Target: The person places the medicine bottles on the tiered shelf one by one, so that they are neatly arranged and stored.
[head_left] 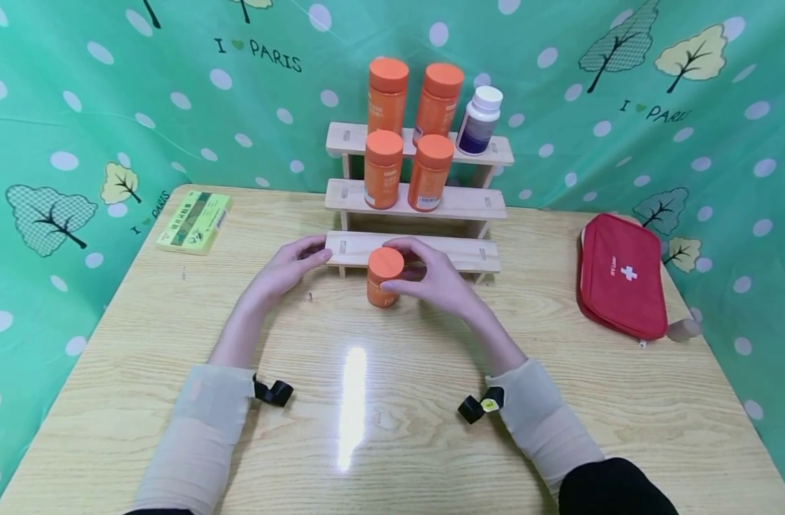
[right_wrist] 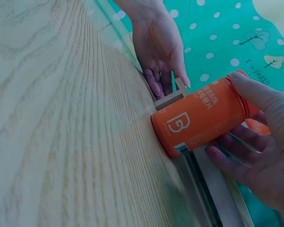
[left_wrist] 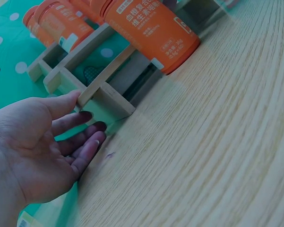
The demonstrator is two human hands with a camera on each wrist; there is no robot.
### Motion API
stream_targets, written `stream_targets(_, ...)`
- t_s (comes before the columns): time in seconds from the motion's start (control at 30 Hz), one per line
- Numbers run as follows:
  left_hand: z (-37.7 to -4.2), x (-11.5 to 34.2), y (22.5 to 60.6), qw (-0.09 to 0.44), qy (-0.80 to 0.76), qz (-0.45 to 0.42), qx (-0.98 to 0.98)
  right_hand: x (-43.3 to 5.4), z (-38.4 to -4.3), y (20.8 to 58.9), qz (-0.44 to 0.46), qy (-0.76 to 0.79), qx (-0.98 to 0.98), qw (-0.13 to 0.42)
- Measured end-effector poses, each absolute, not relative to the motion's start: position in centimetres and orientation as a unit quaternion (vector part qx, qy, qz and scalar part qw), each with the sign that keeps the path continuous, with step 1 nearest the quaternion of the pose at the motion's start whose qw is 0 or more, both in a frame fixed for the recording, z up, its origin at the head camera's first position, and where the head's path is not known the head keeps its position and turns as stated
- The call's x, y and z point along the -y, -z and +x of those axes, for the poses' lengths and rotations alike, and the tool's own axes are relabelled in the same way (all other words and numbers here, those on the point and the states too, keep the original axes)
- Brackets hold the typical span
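Observation:
My right hand (head_left: 434,277) holds an orange bottle (head_left: 383,286) that stands on the table before the bottom tier of a wooden stepped shelf (head_left: 431,247). In the right wrist view, the thumb (right_wrist: 255,90) lies along the bottle near its lid, and the other fingers curve behind it. At the shelf's left end is my left hand (head_left: 290,266), its thumb tip (left_wrist: 72,100) touching the end of the lowest board and its fingers loosely bent beside it. Two orange bottles (head_left: 383,175) stand on the middle tier; two more orange bottles (head_left: 387,96) and a white-capped bottle (head_left: 479,123) stand on top.
A green and yellow box (head_left: 194,222) lies at the table's back left. Toward the right edge lies a red first aid pouch (head_left: 624,275), with a small translucent cup-like object (head_left: 683,330) beside it. A patterned green cloth (head_left: 250,107) hangs behind the table.

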State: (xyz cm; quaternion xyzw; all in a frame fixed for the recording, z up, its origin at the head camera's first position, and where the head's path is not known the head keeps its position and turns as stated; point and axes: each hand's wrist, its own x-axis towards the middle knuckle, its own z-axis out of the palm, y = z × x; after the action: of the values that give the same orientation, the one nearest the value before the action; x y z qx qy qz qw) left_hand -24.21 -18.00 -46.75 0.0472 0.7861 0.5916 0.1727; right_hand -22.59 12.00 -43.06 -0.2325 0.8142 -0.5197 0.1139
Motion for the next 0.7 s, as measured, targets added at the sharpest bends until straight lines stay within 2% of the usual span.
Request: stream_targets(0.7,-24.25,17.83,46.79,0.175,-0.588,0.045,-0.788,-12.31,-22.47,42.89,-0.230,0.540,-0.801,0.114)
